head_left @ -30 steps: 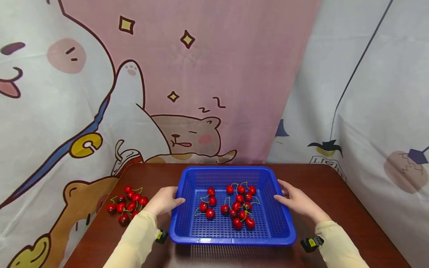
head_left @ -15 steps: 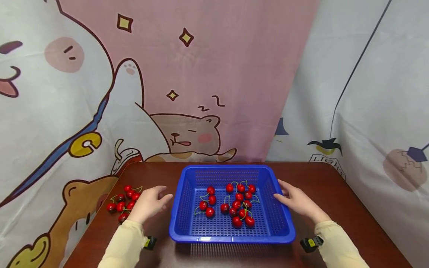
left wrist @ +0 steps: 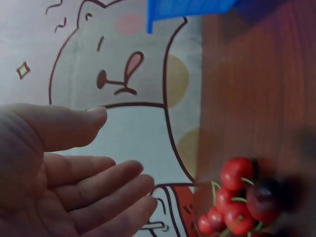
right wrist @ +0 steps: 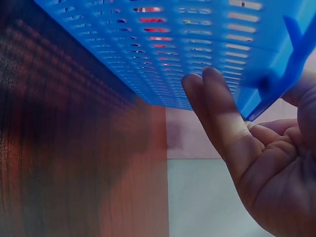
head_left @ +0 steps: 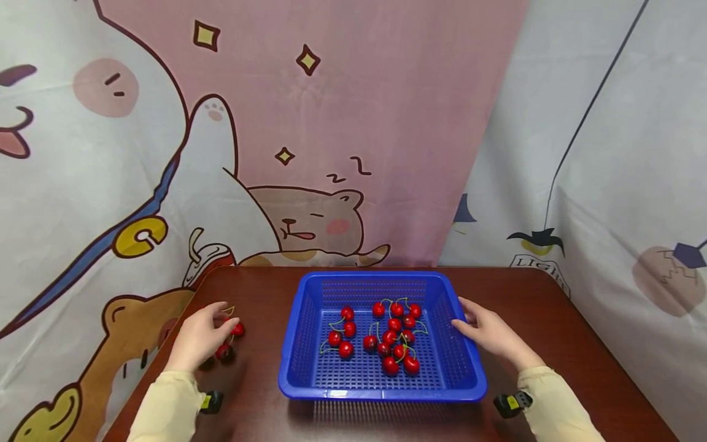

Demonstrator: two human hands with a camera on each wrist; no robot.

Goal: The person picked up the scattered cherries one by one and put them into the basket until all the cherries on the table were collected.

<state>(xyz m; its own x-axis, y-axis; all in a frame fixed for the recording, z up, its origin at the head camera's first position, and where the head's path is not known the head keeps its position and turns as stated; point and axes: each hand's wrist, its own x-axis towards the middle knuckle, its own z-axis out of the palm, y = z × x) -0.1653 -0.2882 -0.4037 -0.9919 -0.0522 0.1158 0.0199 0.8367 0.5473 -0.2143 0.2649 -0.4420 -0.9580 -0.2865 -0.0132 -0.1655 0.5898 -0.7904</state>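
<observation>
My left hand (head_left: 200, 334) hovers over the pile of red cherries (head_left: 237, 329) at the table's left, hiding most of them from the head view. In the left wrist view its fingers (left wrist: 106, 190) are fairly straight, the thumb is apart from them, and nothing is held. The cherries (left wrist: 237, 172) there lie to the right of the fingertips. A blue plastic basket (head_left: 381, 396) stands mid-table with several cherries (head_left: 390, 366) inside, in two groups. My right hand (head_left: 491, 331) grips its right rim, thumb over the edge, fingers (right wrist: 217, 96) against the slotted outer wall.
The brown wooden table (head_left: 265, 411) ends at a cartoon-printed curtain (head_left: 381, 153) behind it and at the sides. Bare tabletop shows between the cherry pile and the basket, and right of the basket.
My left hand has let go of the basket's left rim and moved left over the cherry pile on the table. My right hand and the basket have stayed in place.
</observation>
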